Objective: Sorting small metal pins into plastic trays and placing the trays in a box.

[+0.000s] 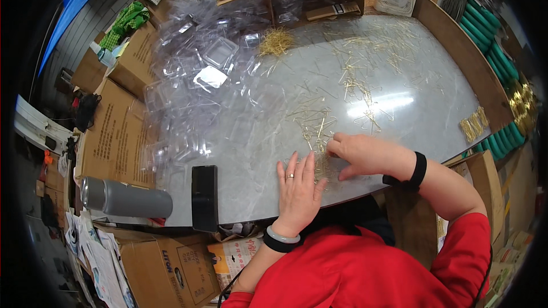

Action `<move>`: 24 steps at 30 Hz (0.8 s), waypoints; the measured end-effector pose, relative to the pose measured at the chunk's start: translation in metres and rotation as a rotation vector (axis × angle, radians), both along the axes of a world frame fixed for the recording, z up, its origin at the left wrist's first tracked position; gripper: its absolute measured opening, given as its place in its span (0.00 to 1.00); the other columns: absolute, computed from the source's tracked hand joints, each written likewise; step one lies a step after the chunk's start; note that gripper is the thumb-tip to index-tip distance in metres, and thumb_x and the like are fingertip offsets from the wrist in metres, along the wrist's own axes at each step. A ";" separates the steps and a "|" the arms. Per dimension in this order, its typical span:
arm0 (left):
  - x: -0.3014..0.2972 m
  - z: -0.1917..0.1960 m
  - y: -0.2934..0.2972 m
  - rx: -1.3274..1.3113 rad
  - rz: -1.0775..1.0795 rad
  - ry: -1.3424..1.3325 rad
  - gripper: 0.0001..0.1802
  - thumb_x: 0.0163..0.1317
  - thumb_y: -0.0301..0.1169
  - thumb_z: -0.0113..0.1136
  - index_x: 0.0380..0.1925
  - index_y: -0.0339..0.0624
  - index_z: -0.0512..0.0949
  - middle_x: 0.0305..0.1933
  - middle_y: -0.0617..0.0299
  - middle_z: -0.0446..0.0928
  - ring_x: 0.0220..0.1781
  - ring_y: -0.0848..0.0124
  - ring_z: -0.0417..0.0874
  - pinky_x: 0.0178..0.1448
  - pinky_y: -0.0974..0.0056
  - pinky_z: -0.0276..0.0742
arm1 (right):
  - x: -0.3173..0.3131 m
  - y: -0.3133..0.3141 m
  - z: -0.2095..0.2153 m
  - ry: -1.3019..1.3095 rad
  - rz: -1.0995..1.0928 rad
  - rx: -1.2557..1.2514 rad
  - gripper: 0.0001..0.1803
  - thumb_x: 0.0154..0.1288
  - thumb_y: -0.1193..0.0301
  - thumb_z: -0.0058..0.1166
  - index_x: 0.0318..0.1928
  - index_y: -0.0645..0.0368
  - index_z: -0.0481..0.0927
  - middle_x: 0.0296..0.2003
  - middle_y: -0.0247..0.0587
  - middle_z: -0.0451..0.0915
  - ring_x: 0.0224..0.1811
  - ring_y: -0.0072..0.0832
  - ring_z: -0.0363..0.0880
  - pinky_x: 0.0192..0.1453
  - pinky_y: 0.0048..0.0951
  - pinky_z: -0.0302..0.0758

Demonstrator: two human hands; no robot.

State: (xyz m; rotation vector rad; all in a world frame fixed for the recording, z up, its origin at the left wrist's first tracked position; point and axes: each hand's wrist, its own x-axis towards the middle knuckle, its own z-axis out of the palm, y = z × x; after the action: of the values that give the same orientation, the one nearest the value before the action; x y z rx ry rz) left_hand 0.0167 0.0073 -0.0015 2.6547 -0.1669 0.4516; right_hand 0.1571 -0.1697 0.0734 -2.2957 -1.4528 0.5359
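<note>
Two bare hands work at the near edge of the grey tabletop (pixel 248 188). The left hand (pixel 299 188) lies palm down with its fingers straight and nothing visibly gripped, its fingertips beside a loose cluster of gold wire hooks (pixel 319 128). The right hand (pixel 365 154) is half curled, thumb and fingertips down at the same cluster; whether it pinches a hook cannot be told, as the fingers hide it.

Near the right edge of the tabletop sits a tidy bundle of hooks (pixel 474 124), which looks like the sorted part. Far more seems left: hooks lie strewn from the cluster towards the far right corner, and a tangled heap (pixel 277 41) rests near the far edge, apparently unsorted. Clear plastic boxes (pixel 220 54) are piled along the left side, seemingly untouched. A black phone (pixel 204 198) lies at the near edge, with a grey bottle (pixel 127 197) by the near left corner.
</note>
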 end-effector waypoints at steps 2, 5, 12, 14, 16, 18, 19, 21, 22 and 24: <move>0.000 0.006 -0.002 -0.009 0.002 0.006 0.37 0.68 0.38 0.60 0.72 0.34 0.61 0.67 0.47 0.69 0.76 0.47 0.59 0.79 0.36 0.45 | -0.002 0.005 -0.012 -0.008 -0.035 0.003 0.19 0.56 0.70 0.69 0.45 0.62 0.77 0.44 0.51 0.77 0.48 0.53 0.80 0.50 0.47 0.77; 0.000 0.007 -0.005 -0.016 0.013 0.004 0.35 0.68 0.38 0.59 0.72 0.35 0.62 0.66 0.48 0.70 0.76 0.47 0.60 0.79 0.36 0.44 | 0.006 0.013 -0.026 -0.034 -0.084 0.154 0.20 0.55 0.70 0.70 0.46 0.61 0.78 0.45 0.50 0.78 0.48 0.53 0.80 0.50 0.47 0.78; 0.000 0.008 0.000 0.079 -0.046 0.040 0.31 0.68 0.30 0.58 0.71 0.44 0.65 0.65 0.54 0.72 0.74 0.49 0.63 0.78 0.36 0.46 | 0.046 0.020 -0.036 -0.490 0.030 0.232 0.15 0.61 0.71 0.62 0.49 0.57 0.80 0.45 0.47 0.79 0.44 0.49 0.80 0.52 0.44 0.78; 0.001 0.007 0.001 0.059 -0.054 0.019 0.31 0.67 0.29 0.59 0.70 0.43 0.65 0.65 0.53 0.70 0.72 0.48 0.65 0.78 0.36 0.47 | 0.033 0.022 -0.041 -0.335 -0.073 0.103 0.15 0.60 0.72 0.62 0.49 0.58 0.80 0.43 0.47 0.79 0.43 0.49 0.80 0.51 0.45 0.77; 0.000 0.007 0.000 0.039 -0.064 0.002 0.31 0.66 0.27 0.60 0.70 0.42 0.66 0.65 0.51 0.69 0.71 0.48 0.66 0.78 0.36 0.49 | 0.024 0.021 -0.037 -0.286 -0.041 0.123 0.14 0.59 0.76 0.59 0.47 0.58 0.80 0.41 0.48 0.78 0.43 0.49 0.80 0.50 0.46 0.76; 0.000 0.006 -0.001 -0.105 -0.015 -0.049 0.34 0.63 0.24 0.63 0.69 0.40 0.65 0.64 0.47 0.66 0.67 0.46 0.67 0.77 0.37 0.52 | 0.024 0.022 -0.031 -0.042 -0.009 0.129 0.14 0.62 0.76 0.59 0.48 0.58 0.79 0.43 0.45 0.77 0.49 0.46 0.79 0.49 0.42 0.78; 0.000 0.006 -0.001 -0.104 -0.015 -0.047 0.34 0.63 0.24 0.63 0.69 0.40 0.65 0.64 0.47 0.66 0.67 0.46 0.67 0.77 0.37 0.52 | 0.029 0.025 -0.030 -0.040 -0.009 0.130 0.14 0.62 0.76 0.59 0.48 0.58 0.79 0.43 0.45 0.77 0.49 0.46 0.79 0.49 0.42 0.78; 0.000 0.005 0.000 -0.144 0.014 -0.098 0.37 0.60 0.23 0.65 0.70 0.38 0.63 0.64 0.44 0.62 0.65 0.44 0.67 0.75 0.40 0.57 | 0.044 0.037 -0.025 -0.237 -0.046 0.173 0.13 0.60 0.78 0.57 0.47 0.58 0.80 0.42 0.45 0.77 0.47 0.47 0.80 0.49 0.43 0.77; 0.000 0.004 -0.001 -0.144 0.012 -0.100 0.37 0.60 0.23 0.65 0.70 0.38 0.63 0.64 0.44 0.62 0.65 0.44 0.67 0.75 0.40 0.57 | 0.046 0.045 -0.024 -0.239 -0.049 0.174 0.13 0.60 0.78 0.57 0.47 0.58 0.80 0.42 0.45 0.77 0.47 0.47 0.80 0.49 0.43 0.77; 0.000 0.002 -0.002 -0.242 0.019 -0.069 0.39 0.60 0.23 0.66 0.71 0.37 0.61 0.63 0.43 0.62 0.66 0.43 0.65 0.74 0.44 0.59 | 0.050 0.059 -0.029 -0.535 0.195 0.478 0.11 0.60 0.77 0.56 0.45 0.58 0.80 0.39 0.46 0.77 0.44 0.48 0.80 0.49 0.44 0.77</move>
State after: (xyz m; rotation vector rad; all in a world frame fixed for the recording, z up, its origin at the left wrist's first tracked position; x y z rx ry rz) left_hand 0.0168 0.0056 0.0004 2.4073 -0.1015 0.5338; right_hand 0.2075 -0.1109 0.0446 -1.9922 -1.8103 -0.3852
